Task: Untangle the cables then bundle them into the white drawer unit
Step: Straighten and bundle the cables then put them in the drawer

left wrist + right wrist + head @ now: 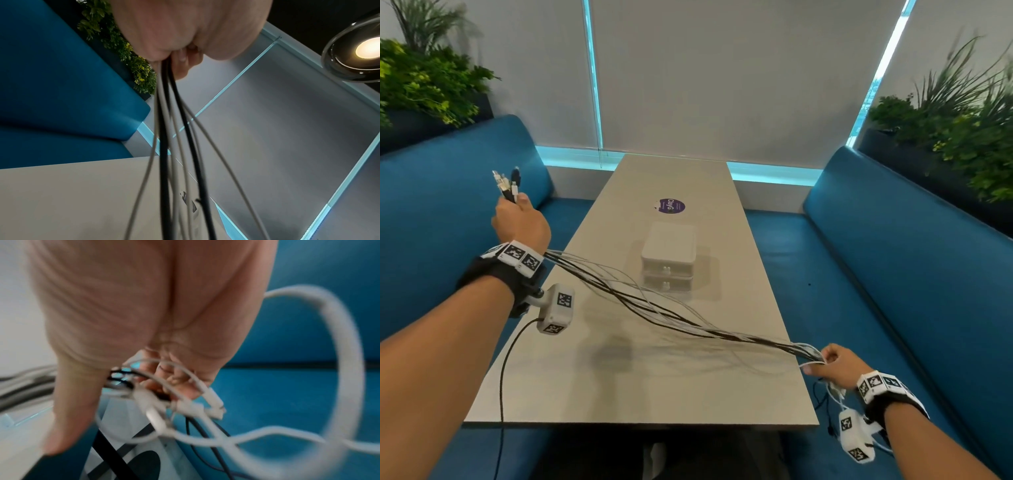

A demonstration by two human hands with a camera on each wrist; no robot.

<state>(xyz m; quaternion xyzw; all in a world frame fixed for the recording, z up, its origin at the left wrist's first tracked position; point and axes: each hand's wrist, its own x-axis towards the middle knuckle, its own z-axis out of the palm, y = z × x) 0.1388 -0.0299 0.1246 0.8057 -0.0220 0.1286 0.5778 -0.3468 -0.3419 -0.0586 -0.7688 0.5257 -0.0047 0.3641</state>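
Several black and white cables point(654, 305) stretch in a loose twisted strand across the grey table point(619, 394). My left hand point(515, 214) is raised over the table's left edge and grips one end of the bundle, with the plugs point(507, 183) sticking up from the fist. In the left wrist view the cables point(164, 129) drop from the curled fingers point(183, 65). My right hand point(828, 365) grips the other end at the table's near right corner, and white connectors point(185, 405) dangle below its fingers. The white drawer unit point(668, 255) stands mid-table, both drawers shut.
Blue padded benches point(893, 274) run along both sides of the table. A round purple sticker point(671, 206) lies beyond the drawer unit. Planters with green plants point(962, 130) stand behind each bench. A black lead point(502, 377) hangs from the left wrist camera over the table's near edge.
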